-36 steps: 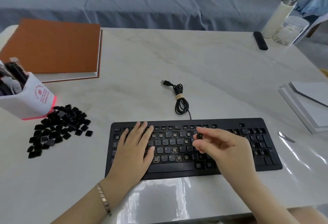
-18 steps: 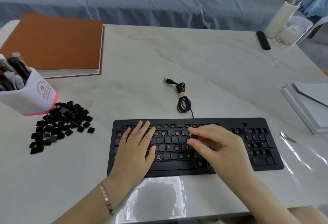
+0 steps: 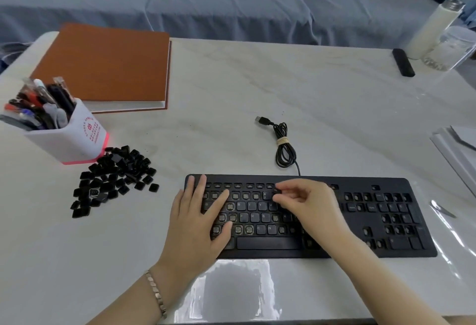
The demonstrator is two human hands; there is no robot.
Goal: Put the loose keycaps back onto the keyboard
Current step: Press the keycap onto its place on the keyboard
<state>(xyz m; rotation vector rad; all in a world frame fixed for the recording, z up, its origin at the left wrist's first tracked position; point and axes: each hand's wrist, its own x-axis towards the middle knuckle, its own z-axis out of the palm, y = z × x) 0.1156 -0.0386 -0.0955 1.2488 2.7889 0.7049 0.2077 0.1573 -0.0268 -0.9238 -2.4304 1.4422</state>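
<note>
On the pale table, in the head view, we log one black keyboard with many sockets bare. One heap of loose keycaps, too jumbled to count, lies well to its left beside one pen cup. Two hands are at the keyboard: the left hand lies flat on the left-side keys with fingers straight, holding nothing, while the right hand pinches one keycap between thumb and forefinger at the upper rows, with the other fingers loosely curled.
</note>
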